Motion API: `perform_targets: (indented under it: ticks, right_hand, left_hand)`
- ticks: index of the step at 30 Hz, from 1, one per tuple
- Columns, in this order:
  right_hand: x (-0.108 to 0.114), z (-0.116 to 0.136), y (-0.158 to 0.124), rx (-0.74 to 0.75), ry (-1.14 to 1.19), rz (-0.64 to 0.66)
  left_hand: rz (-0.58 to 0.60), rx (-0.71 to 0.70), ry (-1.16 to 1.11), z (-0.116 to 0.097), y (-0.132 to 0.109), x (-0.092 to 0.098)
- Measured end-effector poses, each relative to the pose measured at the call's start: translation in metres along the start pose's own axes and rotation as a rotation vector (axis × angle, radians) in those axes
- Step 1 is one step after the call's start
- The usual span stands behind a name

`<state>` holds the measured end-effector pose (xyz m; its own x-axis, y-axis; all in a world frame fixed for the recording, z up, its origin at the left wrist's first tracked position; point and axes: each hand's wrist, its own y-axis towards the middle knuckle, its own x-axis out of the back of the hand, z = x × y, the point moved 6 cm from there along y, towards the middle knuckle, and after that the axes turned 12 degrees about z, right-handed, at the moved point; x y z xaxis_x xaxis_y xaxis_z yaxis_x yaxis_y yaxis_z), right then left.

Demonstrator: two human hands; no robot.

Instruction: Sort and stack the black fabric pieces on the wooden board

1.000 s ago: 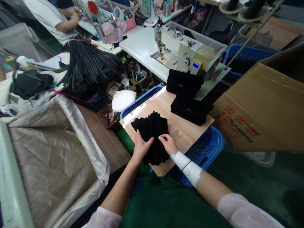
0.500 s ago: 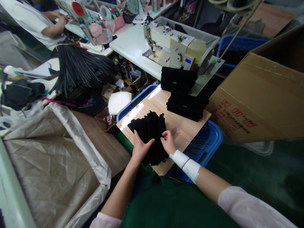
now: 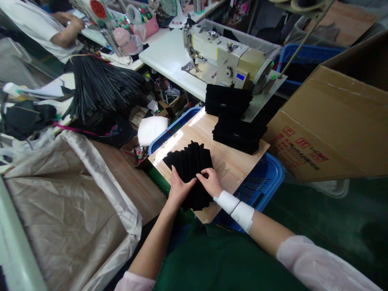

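A fanned stack of black fabric pieces [image 3: 194, 157] lies on a wooden board [image 3: 172, 147]. My left hand [image 3: 179, 188] grips its left side, thumb laid across the top and fingers along the edge, partly hidden. From the right, my right hand [image 3: 211, 181] reaches over the stack with curled fingers, its thumb and index fingertip at the fabric close to my left thumb. A white band wraps my right wrist. Two more bundles of folded black fabric, a rear one [image 3: 227, 101] and a nearer one [image 3: 238, 135], rest at the board's far right.
Under the board is a blue plastic basket [image 3: 274, 173]. Behind it stands a sewing machine [image 3: 224, 52] on a white table. A large cardboard box [image 3: 327, 125] is to the right, a cloth-lined bin [image 3: 69, 210] to the left. Black strips [image 3: 103, 87] and a co-worker's arm [image 3: 65, 36] appear farther left.
My right hand has moved left, from the stack's right edge onto its top near my left thumb. My left hand stays in place.
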<state>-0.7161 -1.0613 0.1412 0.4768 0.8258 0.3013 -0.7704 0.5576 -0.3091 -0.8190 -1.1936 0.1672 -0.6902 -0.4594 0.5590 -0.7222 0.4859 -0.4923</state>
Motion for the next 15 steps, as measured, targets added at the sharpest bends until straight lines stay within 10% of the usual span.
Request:
perform_targets:
  ticks: [8,15]
  right_hand:
    - [0.009,-0.024,-0.004,-0.041,0.212,-0.08]
    - [0.022,-0.008,-0.005,0.043,-0.061,-0.089]
  left_hand:
    - [-0.002,-0.007,-0.05,0.004,0.004,0.003]
    - [0.016,0.016,-0.086,0.006,0.004,0.006]
